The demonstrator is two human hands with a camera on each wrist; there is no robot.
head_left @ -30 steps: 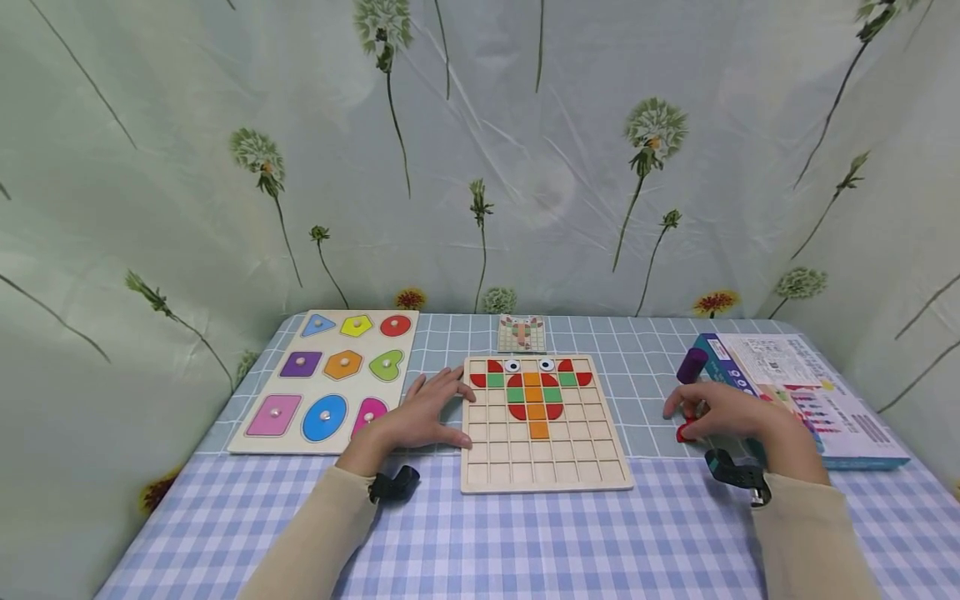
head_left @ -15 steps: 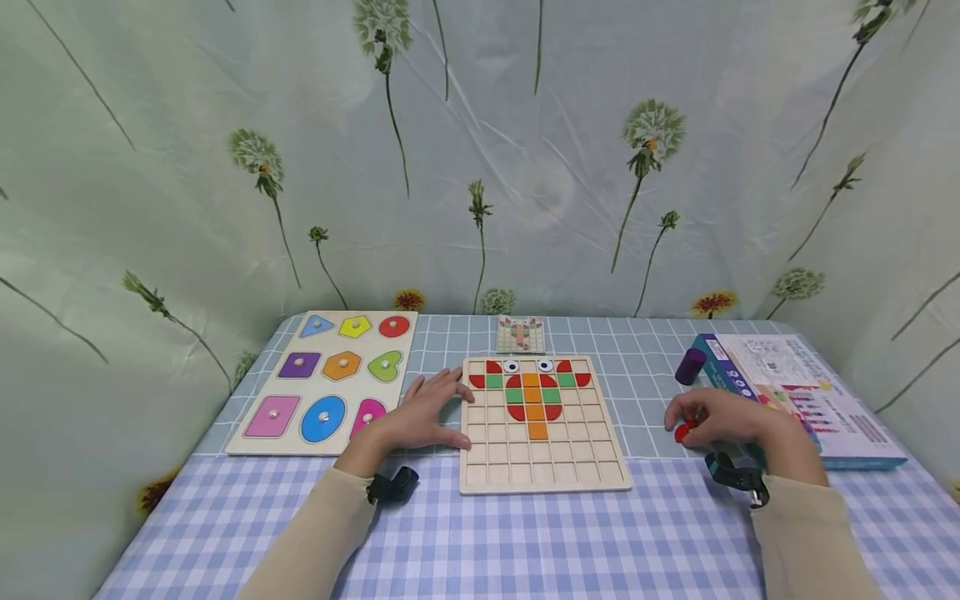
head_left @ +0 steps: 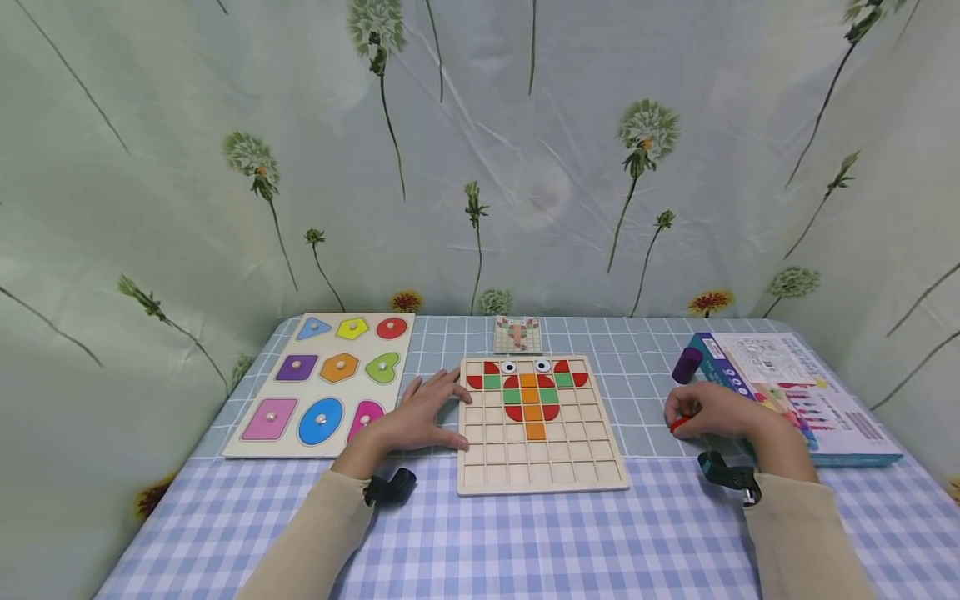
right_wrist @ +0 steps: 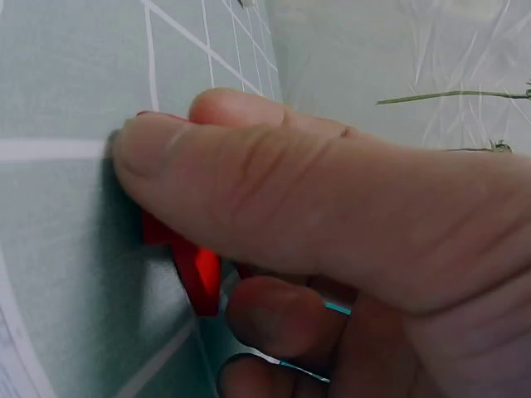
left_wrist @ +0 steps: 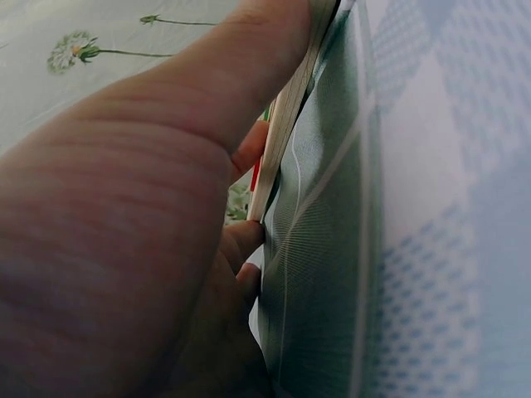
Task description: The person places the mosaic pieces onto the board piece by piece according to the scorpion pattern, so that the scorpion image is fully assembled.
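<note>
My left hand [head_left: 422,419] rests spread at the left edge of a wooden grid board [head_left: 540,475], thumb and fingertips right at its side. In the left wrist view the board's edge [left_wrist: 286,112] shows beyond the thumb. Red, green and orange pieces and two eye pieces [head_left: 542,366] sit in the board's cells. To the right of the board, my right hand [head_left: 716,412] pinches a small red piece [head_left: 681,423] between thumb and fingers, close over the cloth. The right wrist view shows red pieces [right_wrist: 199,278] beneath the thumb, partly hidden by it.
A small pattern card [head_left: 517,335] lies behind the board. At the left is a shape puzzle board [head_left: 315,387] with knobbed pieces. A purple cylinder [head_left: 687,365] and a flat box [head_left: 847,417] are near my right hand, the box partly under the forearm.
My right fingers have closed on the red piece, which lay flatter by the fingertips before and now shows tilted between them. My left hand keeps its place at the board.
</note>
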